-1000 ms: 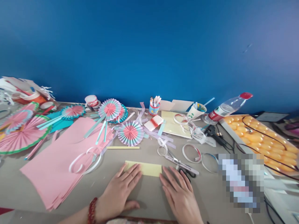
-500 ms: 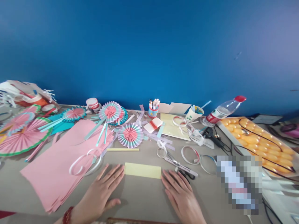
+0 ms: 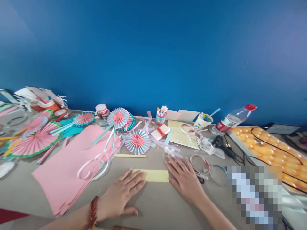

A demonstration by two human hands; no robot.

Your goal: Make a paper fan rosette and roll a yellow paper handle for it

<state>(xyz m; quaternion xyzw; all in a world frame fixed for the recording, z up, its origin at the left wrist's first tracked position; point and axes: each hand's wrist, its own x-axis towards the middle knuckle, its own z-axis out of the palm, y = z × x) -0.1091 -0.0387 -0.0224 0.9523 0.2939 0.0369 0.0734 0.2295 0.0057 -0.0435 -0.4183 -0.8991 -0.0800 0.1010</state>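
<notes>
A pale yellow strip of paper (image 3: 155,175) lies flat on the grey table in front of me. My left hand (image 3: 122,193), with a red beaded bracelet at the wrist, rests with outstretched fingers over the strip's left end. Just past the right end, my right hand (image 3: 183,179) lies with its fingers spread, the thumb side close to the paper's edge. Beneath and behind that hand, a pair of scissors (image 3: 200,176) is mostly hidden. A thinner yellow strip (image 3: 130,156) lies a little farther back.
Pink paper sheets (image 3: 72,166) are stacked at left, with pleated paper fans (image 3: 137,141) behind. At right lie tape rings (image 3: 200,164), a glue gun (image 3: 223,147) and a tilted bottle (image 3: 232,119). A pen cup (image 3: 160,117) stands by the blue wall.
My left hand has moved right onto the strip's left end. My right hand has slid forward, now covering much of the scissors. The view has shifted slightly.
</notes>
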